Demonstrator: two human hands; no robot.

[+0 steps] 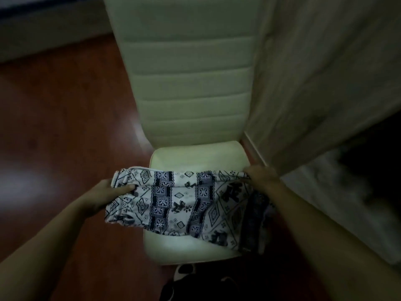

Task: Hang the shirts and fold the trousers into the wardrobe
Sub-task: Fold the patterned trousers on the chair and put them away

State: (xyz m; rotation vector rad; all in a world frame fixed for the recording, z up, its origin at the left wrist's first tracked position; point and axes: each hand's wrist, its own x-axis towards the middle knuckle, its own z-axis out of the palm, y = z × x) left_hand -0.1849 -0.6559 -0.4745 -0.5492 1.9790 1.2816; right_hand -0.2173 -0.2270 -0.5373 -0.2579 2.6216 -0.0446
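Observation:
White trousers with a dark blue geometric print (180, 203) lie folded across the seat of a cream padded chair (195, 155). My left hand (106, 192) grips the fabric's left edge, thumb on top. At the upper right corner of the cloth, my right hand (261, 175) pinches the fabric. The right part of the garment hangs off the seat's right side.
The chair's tall ribbed back (191, 83) rises ahead. A pale wood-grain wardrobe panel (325, 83) stands to the right, with a dark opening (373, 153) beyond it. Red-brown wooden floor (54, 127) spreads to the left. Black and white slippers (184, 272) show below the seat.

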